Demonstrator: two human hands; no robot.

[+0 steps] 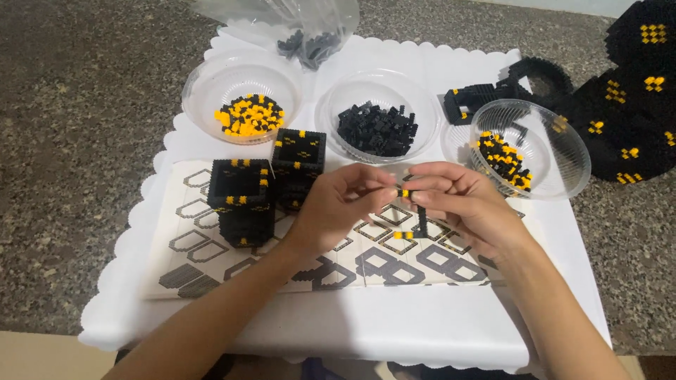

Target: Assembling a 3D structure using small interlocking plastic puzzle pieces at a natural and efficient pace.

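Pinching a small black-and-yellow plastic brick strip [415,204] between both hands: left hand [338,207], right hand [461,204], fingertips closed on it. Likely light, stiff, snap-apart fragile; best held near the joint.

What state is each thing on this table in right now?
Left hand: pinching the small brick piece.
Right hand: pinching the same piece.
Brick piece: held above the sheet.
Instruction sheet: lying flat.
Two black towers: upright, open-topped.
Right bowl: tilted.
Plastic bag: open, with dark pieces inside.

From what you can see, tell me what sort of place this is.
Probably a home hobby table: clear bowls of tiny bricks, an instruction sheet on a white scalloped mat, and a speckled stone surface.
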